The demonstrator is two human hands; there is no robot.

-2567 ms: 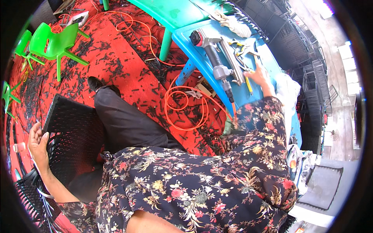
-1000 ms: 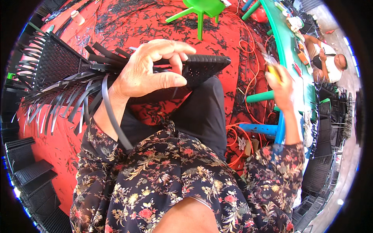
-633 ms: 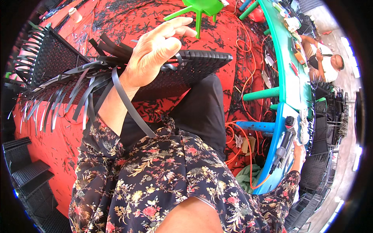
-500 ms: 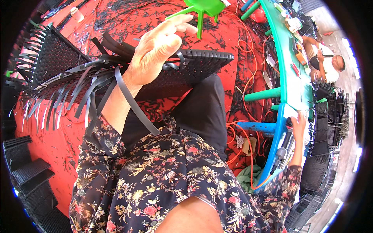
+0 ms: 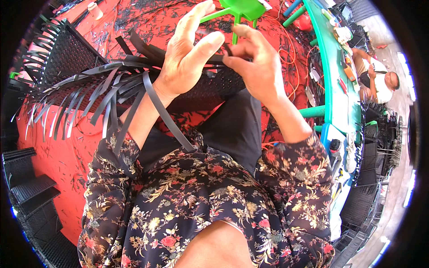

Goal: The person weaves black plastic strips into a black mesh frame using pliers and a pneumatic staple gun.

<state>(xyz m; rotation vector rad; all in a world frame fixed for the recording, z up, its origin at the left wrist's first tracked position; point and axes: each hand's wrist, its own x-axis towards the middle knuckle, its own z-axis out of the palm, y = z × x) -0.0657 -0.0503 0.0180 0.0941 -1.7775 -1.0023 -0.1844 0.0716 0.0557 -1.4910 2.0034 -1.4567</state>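
Note:
A black woven piece (image 5: 214, 87) of flat plastic strips stands across my lap, with many loose strip ends (image 5: 73, 105) fanning out at its left. My left hand (image 5: 183, 60) is open at its upper edge, thumb and fingers stretched apart, and a long dark strip (image 5: 163, 109) hangs over that wrist. Close to the left thumb, my right hand (image 5: 259, 67) is bent over the same edge. Its thumb and forefinger pinch a small dark piece (image 5: 228, 48), slightly blurred. Both hands hide part of the woven edge.
On the right runs a green table (image 5: 337, 96) joined by a blue one (image 5: 327, 129), with a black-and-red tool (image 5: 334, 145) on it. A seated person (image 5: 380, 80) is beyond. A green stool (image 5: 243, 9) stands ahead. Strip scraps litter the red floor (image 5: 58, 174).
My right hand has come from the blue table, where it was at the tool, over to the woven edge beside my left hand. My left hand has shifted slightly to the right.

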